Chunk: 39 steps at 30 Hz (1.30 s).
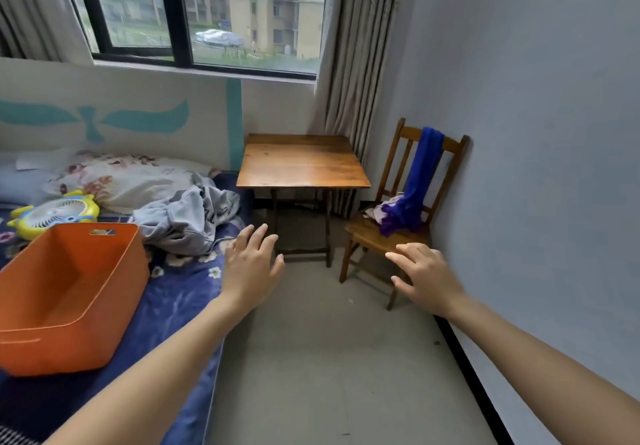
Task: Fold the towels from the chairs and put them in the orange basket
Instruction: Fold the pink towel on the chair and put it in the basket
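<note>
A blue towel (417,181) hangs over the back of a wooden chair (367,231) by the right wall and bunches on the seat. A pale lilac cloth (388,206) lies under it on the seat. The orange basket (69,292) stands on the bed at the left, with nothing showing inside. My left hand (251,264) reaches forward over the bed's edge, fingers spread, holding nothing. My right hand (424,276) is stretched out in front of the chair seat, fingers apart, not touching the towel.
A small wooden table (301,162) stands left of the chair under the window. On the blue floral bed (180,292) lie a grey garment (190,217), a floral pillow (131,177) and a yellow toy fan (55,214). Bare floor lies between bed and wall.
</note>
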Tool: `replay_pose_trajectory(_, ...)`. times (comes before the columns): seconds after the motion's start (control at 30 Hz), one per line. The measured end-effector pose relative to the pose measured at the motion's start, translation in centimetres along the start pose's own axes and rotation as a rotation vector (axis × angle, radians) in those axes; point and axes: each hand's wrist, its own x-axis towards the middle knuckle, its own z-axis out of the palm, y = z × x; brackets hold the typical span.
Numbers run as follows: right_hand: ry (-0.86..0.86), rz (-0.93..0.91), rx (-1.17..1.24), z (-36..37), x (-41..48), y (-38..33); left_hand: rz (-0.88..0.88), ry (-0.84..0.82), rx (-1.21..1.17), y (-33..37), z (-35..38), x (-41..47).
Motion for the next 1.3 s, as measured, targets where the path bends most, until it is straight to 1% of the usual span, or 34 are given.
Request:
replay_pose_trajectory(0.13, -0.007, 0.058, -0.019, 3.4, 1.0, 4.5, 0.009, -0.044, -0.073, 1.7, 4.5, 4.9)
replay_pose_trajectory(0.2, 0.0, 0.07, -0.04, 5.0, 1.9, 7.0, 0.041, -0.057, -0.065, 2.5, 6.7, 7.2)
replay_pose_trajectory(0.3, 0.026, 0.128, -0.049, 7.9, 4.7, 11.6, 0.042, -0.061, -0.096, 3.6, 9.6, 12.6)
replay_pose_trajectory(0.43, 0.041, 0.142, -0.023, 11.1, 8.8, 16.5, 0.019, -0.042, -0.112, 4.6, 11.7, 19.4)
replay_pose_trajectory(0.57, 0.037, 0.187, 0.02, 13.7, 11.9, 19.6, 0.022, -0.036, -0.118, 4.9, 14.0, 23.6)
replay_pose_trajectory(0.67, -0.004, 0.186, 0.029, 16.3, 13.3, 21.3, -0.001, -0.056, -0.146, 4.8, 16.4, 25.9)
replay_pose_trajectory(0.83, -0.099, 0.227, 0.078, 21.3, 16.7, 24.4, -0.085, -0.135, -0.177, 3.6, 22.5, 29.9)
replay_pose_trajectory(1.0, -0.269, 0.266, 0.062, 27.3, 20.7, 28.0, -0.165, -0.187, -0.232, 1.9, 28.3, 36.9)
replay_pose_trajectory(1.13, -0.406, 0.328, 0.063, 31.0, 23.2, 30.7, -0.161, -0.263, -0.251, 1.8, 32.4, 42.2)
replay_pose_trajectory(1.3, -0.484, 0.473, 0.098, 34.5, 23.0, 33.5, -0.129, -0.39, -0.295, 3.2, 37.5, 46.7)
